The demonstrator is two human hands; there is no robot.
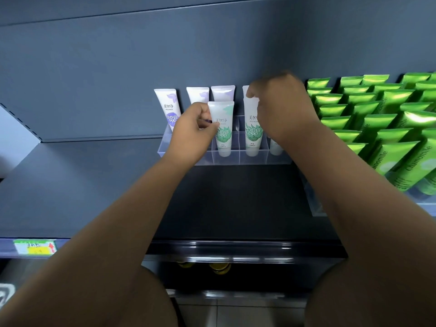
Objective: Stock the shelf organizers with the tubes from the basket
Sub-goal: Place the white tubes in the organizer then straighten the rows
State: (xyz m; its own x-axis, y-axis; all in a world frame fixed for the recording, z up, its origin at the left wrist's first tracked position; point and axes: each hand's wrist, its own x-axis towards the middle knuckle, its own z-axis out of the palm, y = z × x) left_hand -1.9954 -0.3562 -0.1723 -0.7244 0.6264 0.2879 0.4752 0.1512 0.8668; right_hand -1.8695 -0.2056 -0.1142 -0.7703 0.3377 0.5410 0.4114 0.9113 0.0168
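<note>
A dark grey back panel rises behind a dark shelf, and a clear shelf organizer stands against that panel. In its back row stand three white tubes with purple print, caps down. The left grip pinches the left edge of a white tube with green print between thumb and fingers; this tube stands upright, cap down, in a front compartment. Just to its right, in the next compartment, stands a second white-and-green tube, and the right grip pinches its flat top end with curled fingers. A further pale tube shows only partly behind the right wrist. To the right, rows of bright green Chamomile tubes fill another clear holder. A yellow-green price label sits on the shelf rail at lower left.
</note>
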